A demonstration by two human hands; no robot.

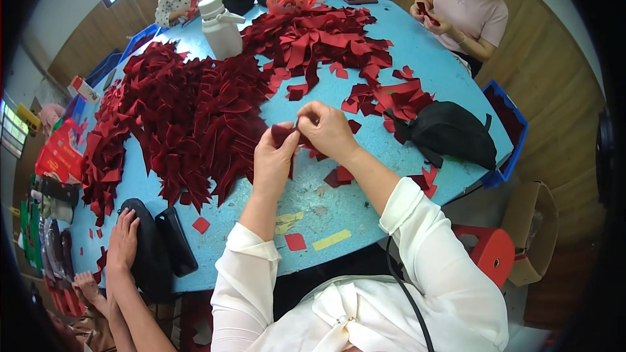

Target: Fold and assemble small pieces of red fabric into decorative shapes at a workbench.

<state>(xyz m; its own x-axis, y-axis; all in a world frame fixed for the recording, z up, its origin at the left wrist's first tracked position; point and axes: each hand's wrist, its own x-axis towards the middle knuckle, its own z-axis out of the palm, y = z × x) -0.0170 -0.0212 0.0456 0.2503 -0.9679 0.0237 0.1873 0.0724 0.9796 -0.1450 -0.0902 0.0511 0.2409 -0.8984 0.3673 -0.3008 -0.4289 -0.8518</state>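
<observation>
L hand (pixel 274 156) & R hand (pixel 329 133) pinch a dk red fabric pc (pixel 280 134) btwn fingers (pixel 319 111) above counter (pixel 450 85), right of big red pile (pixel 218 104), prob working it; next move likely needs steady grip.

**Pinches a small dark-red fabric piece (pixel 281 135) above a light-blue table (pixel 225 225)**

Holds the piece at the fingertips of bare left hand (pixel 272 160) and bare right hand (pixel 327 133), in rolled white sleeves (pixel 251 251). Reaches past a square red cloth scrap (pixel 295 242) near the table's edge. Faces a broad heap of pointed dark-red fabric pieces (pixel 195 117) on the left, and a white handled plastic jug (pixel 222 34) upright behind it. Has a slumped black cloth bag (pixel 454 133) on the right. Shares the table with a co-worker (pixel 464 3) in a pale-pink top. Has a second co-worker's bare hand (pixel 122 241) on a rounded black object (pixel 150 257) at left, beside a flat black phone (pixel 176 241).
</observation>
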